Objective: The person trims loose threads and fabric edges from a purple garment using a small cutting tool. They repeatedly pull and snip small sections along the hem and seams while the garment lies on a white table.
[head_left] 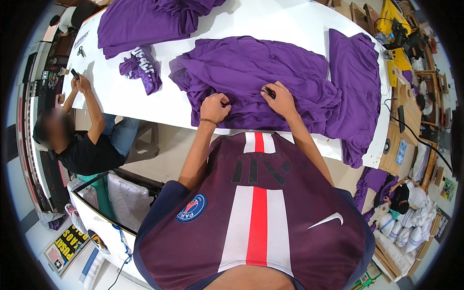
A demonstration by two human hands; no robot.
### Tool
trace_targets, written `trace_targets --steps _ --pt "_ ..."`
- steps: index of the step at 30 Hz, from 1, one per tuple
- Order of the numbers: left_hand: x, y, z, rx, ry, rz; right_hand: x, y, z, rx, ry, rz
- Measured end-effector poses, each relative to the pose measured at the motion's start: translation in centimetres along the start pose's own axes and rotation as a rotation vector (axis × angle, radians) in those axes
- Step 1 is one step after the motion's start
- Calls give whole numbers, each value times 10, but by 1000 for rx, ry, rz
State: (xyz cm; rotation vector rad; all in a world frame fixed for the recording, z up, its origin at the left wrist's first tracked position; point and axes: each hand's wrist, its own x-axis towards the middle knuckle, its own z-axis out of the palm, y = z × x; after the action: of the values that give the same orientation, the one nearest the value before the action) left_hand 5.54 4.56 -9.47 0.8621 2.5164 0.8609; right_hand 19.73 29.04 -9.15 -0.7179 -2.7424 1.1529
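Purple fabric (270,77) lies heaped and wrinkled on the white table (270,21) directly ahead of you, its long run stretching left to right and draping off the table's right end. Both of your hands rest on its near edge. Your left hand (215,107) is curled into a fist, pinching a fold of the cloth. Your right hand (279,99) presses on the cloth just beside it, fingers closed around a small dark tool (268,92); what kind of tool is too small to tell. The bulk of the cloth lies beyond and to the right of your fingers, so your right hand is nearer to most of it. Farther out, a smaller crumpled purple piece (142,67) sits to the left, another purple pile (145,21) at the far edge. A seated person (82,140) works at the table's left end, hands apart from yours.
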Motion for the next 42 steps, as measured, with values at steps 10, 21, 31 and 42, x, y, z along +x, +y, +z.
trace_targets --steps 10,21,31,42 --pt "6 48 2 85 -14 -246 1 -1 -2 0 -10 -30" --pt "3 23 16 19 89 39 -2 -46 20 613 -342 -29" --pt "-15 17 13 -188 151 70 1 -59 28 736 -325 200" --pt "7 37 22 83 101 -286 -6 -42 37 673 -365 222"
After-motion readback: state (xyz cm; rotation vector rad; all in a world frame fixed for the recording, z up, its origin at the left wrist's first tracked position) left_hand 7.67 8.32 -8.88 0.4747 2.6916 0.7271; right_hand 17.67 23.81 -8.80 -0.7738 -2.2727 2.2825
